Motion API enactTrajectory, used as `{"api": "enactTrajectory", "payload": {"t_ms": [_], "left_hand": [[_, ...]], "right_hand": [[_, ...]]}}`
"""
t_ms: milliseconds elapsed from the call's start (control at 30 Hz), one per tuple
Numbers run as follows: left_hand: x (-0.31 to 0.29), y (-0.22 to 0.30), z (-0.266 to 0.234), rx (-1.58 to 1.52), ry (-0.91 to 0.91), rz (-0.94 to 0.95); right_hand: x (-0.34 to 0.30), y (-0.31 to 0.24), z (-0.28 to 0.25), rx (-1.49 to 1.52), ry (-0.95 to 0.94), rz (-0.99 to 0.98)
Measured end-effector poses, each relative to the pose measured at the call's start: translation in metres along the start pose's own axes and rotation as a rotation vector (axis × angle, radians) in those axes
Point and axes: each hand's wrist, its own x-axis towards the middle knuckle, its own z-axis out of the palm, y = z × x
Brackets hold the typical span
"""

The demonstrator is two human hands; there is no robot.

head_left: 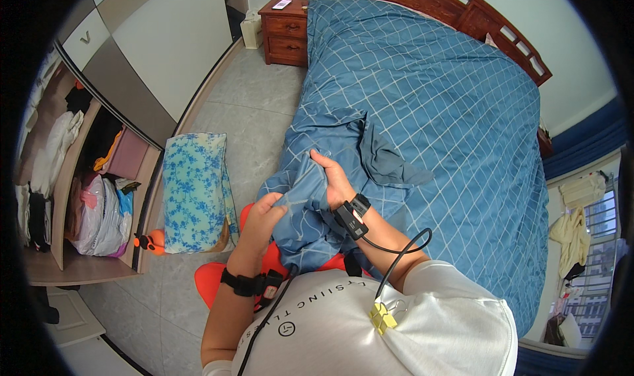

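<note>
A blue duvet cover (422, 92) with a white diamond grid lies spread over the bed. Its gathered near edge is lifted in front of my body. My left hand (263, 216) is closed with its fingertips pinching one side of that edge. Just right of it and slightly farther off, my right hand (335, 179) grips another part, thumb up along the fabric, its other fingers partly hidden. Between my hands the cloth is stretched in a short fold. A plainer grey-blue flap (389, 159) is turned over on the bed to the right of my right hand.
Left of the bed stands a bench or box under a blue-flowered cloth (195, 184). Beyond are a wooden nightstand (285, 29) and a sliding-door wardrobe (158, 33) with clothes on open shelves. A red seat (210, 277) shows beneath me. A black cable (403, 252) hangs near my right forearm.
</note>
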Motion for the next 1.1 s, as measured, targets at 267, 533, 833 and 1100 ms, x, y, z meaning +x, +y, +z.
{"api": "enactTrajectory", "payload": {"t_ms": [267,533,833,1100], "left_hand": [[-0.002,0.001,0.005,0.105,0.015,0.0],[-0.003,0.0,0.007,0.12,0.021,0.0],[-0.005,0.002,0.011,0.126,0.03,0.007],[-0.005,-0.001,0.01,0.134,0.06,0.008]], "right_hand": [[0.0,0.003,-0.001,0.005,-0.001,0.01],[-0.002,0.003,-0.004,0.002,-0.027,0.01],[0.005,0.003,-0.018,0.048,-0.099,0.041],[0.006,0.004,-0.017,0.041,-0.089,0.051]]}}
